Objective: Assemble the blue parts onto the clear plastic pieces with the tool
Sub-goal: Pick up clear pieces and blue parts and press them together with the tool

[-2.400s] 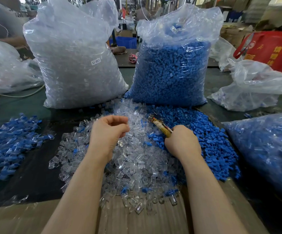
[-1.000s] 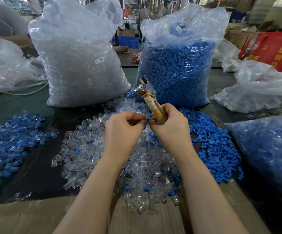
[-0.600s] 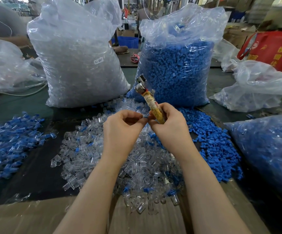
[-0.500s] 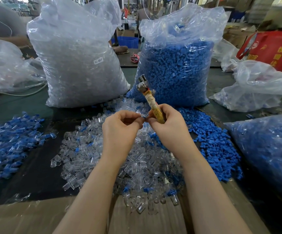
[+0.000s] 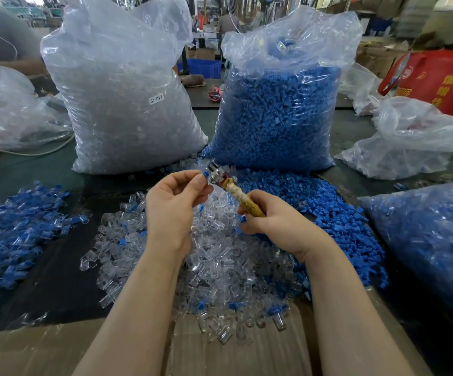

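While the left hand (image 5: 175,204) pinches a small blue part (image 5: 206,174) at its fingertips, with whatever clear piece it may hold hidden inside the curled fingers, the right hand (image 5: 271,221) grips the tool (image 5: 236,192) by its yellowish wrapped handle, fingers closed round it. The tool's metal head (image 5: 216,173) points up and to the left and sits just beside the blue part, touching it or very nearly so. The two hands are raised close together above the heap of loose clear plastic pieces (image 5: 220,256) on the surface (image 5: 57,275).

The step in hand looks like seating the blue part with the tool head. To do it well, the part should probably be kept square to the head so it goes in straight and not cocked. The left fingertips should sit back from the contact point, holding firmly enough that the small piece cannot twist or pop out. Pressure from the right hand is best applied along the tool's own axis; a sideways push could flick the part into the heap below.

The loose blue parts (image 5: 336,221) lie spread on the surface just beyond and to the right of the right hand. What look like finished pieces form a blue-and-clear pile (image 5: 11,226) well to the left of the left hand. Behind stand a bag of clear pieces (image 5: 127,104) and a bag of blue parts (image 5: 279,112).
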`<action>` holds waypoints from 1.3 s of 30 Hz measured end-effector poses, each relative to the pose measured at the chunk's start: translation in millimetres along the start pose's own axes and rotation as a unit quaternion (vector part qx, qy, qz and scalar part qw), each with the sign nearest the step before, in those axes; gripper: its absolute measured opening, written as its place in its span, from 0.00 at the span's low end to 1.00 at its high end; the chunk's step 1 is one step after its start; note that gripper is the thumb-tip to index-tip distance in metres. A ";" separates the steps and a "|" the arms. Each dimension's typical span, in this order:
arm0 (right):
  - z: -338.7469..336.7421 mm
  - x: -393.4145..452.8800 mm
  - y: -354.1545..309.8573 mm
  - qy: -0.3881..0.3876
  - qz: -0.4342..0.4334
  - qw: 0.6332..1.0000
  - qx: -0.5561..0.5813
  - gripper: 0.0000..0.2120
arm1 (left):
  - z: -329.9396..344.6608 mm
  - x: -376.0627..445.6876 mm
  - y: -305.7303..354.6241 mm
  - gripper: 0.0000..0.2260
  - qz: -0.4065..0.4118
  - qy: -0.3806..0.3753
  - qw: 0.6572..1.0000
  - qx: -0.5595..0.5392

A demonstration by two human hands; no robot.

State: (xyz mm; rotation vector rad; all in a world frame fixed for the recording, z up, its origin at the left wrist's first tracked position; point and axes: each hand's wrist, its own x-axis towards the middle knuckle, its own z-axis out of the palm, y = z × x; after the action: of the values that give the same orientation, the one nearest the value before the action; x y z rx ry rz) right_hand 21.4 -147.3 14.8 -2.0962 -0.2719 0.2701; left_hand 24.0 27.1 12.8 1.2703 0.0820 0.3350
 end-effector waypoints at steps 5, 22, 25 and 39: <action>-0.6 -0.9 -1.5 -0.005 -0.001 1.000 -0.017 0.12 | -1.7 0.6 -0.2 0.05 0.006 -0.005 1.000 0.009; 0.3 -5.4 -5.9 -0.018 -0.008 0.997 -0.075 0.13 | -2.1 0.8 3.3 0.04 0.025 -0.023 0.999 0.004; 1.1 -5.3 -6.9 -0.025 -0.011 0.996 -0.080 0.14 | -3.9 1.0 3.3 0.04 0.024 -0.035 0.999 -0.001; 6.2 -0.6 -2.2 0.013 -0.035 0.995 -0.097 0.10 | -2.7 0.0 3.8 0.05 0.021 -0.042 0.999 0.002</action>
State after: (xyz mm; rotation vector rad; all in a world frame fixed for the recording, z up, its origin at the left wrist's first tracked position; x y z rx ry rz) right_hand 18.7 -141.3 13.6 -2.2740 -0.3682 0.1803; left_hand 22.6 30.5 15.5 1.2894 -0.0168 0.3175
